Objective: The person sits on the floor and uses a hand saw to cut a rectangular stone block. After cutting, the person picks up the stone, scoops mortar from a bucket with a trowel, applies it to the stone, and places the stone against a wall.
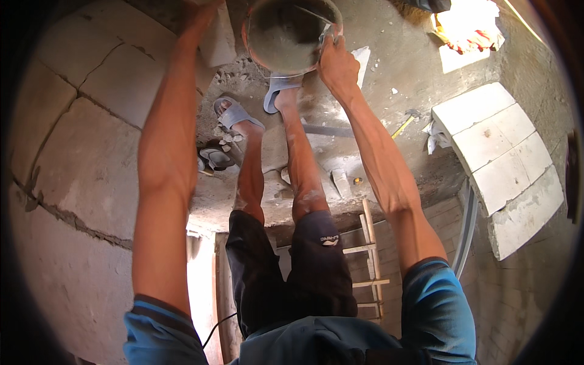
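- Bucket [274, 58]: counted one; was at top centre, touching or just beside one of two grey slippers [237, 114]; couldn't tell if lifted or resting on the floor [401, 67].
- Right hand [338, 66]: grasped the bucket's right rim, probably to steady it or control tilt.
- Left hand [201, 15]: blurred and partly cut off at top edge, near one loose pale block [218, 39]; couldn't tell whether released or grasping.
- Slippers: both worn, set close to the bucket, likely for balance while leaning over.
- Block stack [486, 131]: stood at right, counted about four layers by seams; presumably piled to save space.
- Large jointed blocks [91, 140]: filled left side; ran out of view, so no full count.
- Hammer [401, 128]: counted one, lay on the floor, apart from both hands.
- Wooden ladder [371, 283]: counted one, seen lower centre.
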Motion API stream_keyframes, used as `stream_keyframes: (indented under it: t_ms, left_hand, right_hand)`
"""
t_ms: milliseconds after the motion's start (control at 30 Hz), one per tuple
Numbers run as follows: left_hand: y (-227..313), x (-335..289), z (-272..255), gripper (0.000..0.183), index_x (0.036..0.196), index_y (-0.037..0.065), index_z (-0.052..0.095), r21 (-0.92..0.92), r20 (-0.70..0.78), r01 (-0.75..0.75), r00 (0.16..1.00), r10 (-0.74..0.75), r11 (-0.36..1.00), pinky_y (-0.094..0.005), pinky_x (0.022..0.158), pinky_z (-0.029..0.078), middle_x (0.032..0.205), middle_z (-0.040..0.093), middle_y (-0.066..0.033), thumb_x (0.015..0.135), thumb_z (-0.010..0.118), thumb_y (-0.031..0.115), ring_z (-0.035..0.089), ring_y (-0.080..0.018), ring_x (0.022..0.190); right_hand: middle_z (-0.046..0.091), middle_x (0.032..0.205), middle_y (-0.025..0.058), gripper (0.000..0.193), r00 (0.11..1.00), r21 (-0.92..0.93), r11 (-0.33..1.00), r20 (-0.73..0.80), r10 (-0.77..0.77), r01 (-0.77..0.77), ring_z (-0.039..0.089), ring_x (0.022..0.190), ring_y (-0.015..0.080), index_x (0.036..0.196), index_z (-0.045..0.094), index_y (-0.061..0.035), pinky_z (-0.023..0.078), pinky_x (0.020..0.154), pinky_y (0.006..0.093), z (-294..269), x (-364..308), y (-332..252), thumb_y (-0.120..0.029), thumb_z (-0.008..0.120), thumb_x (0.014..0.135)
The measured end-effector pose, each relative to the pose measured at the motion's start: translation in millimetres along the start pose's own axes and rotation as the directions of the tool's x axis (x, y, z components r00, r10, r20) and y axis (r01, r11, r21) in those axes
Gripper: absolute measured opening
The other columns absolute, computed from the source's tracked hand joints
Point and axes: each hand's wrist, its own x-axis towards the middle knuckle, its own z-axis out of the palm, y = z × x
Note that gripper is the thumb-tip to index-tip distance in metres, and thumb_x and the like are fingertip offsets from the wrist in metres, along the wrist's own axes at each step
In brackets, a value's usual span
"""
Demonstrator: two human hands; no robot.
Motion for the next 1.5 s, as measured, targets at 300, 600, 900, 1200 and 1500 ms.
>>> stream_keyframes:
  t_ms: [300, 600, 900, 1200, 1500]
  left_hand:
    - [-36, 33, 40, 0.079, 0.129, -0.009, 0.061, 0.08, 0.185, 0.012, 0.982, -0.027, 0.997, -0.0373, 0.091, 0.054, 0.12, 0.07, -0.02, 0.077, 0.081, 0.046, 0.069, -0.0274, 0.107]
    - [30, -117, 74, 0.063, 0.135, -0.002, 0.062, -0.536, 0.196, 0.243, 0.967, -0.161, 0.808, -0.032, 0.097, 0.048, 0.123, 0.068, -0.0113, 0.098, 0.063, 0.049, 0.063, -0.0223, 0.111]
    - [132, -205, 95, 0.054, 0.13, 0.001, 0.066, -0.588, 0.256, -0.027, 0.942, 0.217, 0.808, -0.0304, 0.096, 0.047, 0.115, 0.07, -0.0088, 0.1, 0.064, 0.046, 0.061, -0.0167, 0.105]
    - [139, -202, 101, 0.052, 0.13, 0.001, 0.068, -0.64, 0.343, 0.074, 0.918, 0.198, 0.765, -0.0289, 0.096, 0.047, 0.116, 0.07, -0.0082, 0.099, 0.067, 0.043, 0.061, -0.0143, 0.106]
    - [64, -147, 73, 0.052, 0.125, 0.003, 0.07, -0.643, 0.403, 0.274, 0.915, 0.012, 0.715, -0.0307, 0.095, 0.048, 0.111, 0.069, -0.0057, 0.098, 0.066, 0.047, 0.062, -0.0157, 0.103]
  right_hand:
    - [0.062, 0.119, 0.0258, 0.042, 0.992, 0.038, 0.997, 0.101, 0.069, -0.073, 0.072, 0.085, 0.0467, 0.124, 0.056, -0.0034, 0.058, 0.068, 0.0549, 31, -1, 10, -0.018, 0.068, 0.087]
    - [0.065, 0.108, 0.0198, 0.034, 0.994, -0.014, 0.999, 0.097, 0.046, -0.045, 0.072, 0.086, 0.0416, 0.119, 0.061, -0.0037, 0.059, 0.069, 0.0519, -31, -4, 6, -0.022, 0.064, 0.09]
    - [0.068, 0.108, 0.0181, 0.023, 0.929, -0.395, 0.841, 0.135, -0.345, 0.369, 0.073, 0.078, 0.0338, 0.108, 0.066, -0.001, 0.059, 0.066, 0.0454, -37, 55, 66, -0.016, 0.056, 0.094]
    - [0.074, 0.095, 0.0213, 0.026, 0.88, -0.197, 0.913, 0.4, -0.257, 0.357, 0.072, 0.089, 0.0407, 0.103, 0.07, -0.0048, 0.058, 0.08, 0.0487, 1, 56, 134, -0.027, 0.061, 0.092]
    - [0.066, 0.081, 0.0038, 0.055, 0.902, 0.768, 0.54, 0.43, -0.039, -0.343, 0.055, 0.072, 0.0143, 0.102, 0.076, -0.0039, 0.045, 0.067, 0.0307, 102, -9, 83, -0.058, 0.069, 0.091]
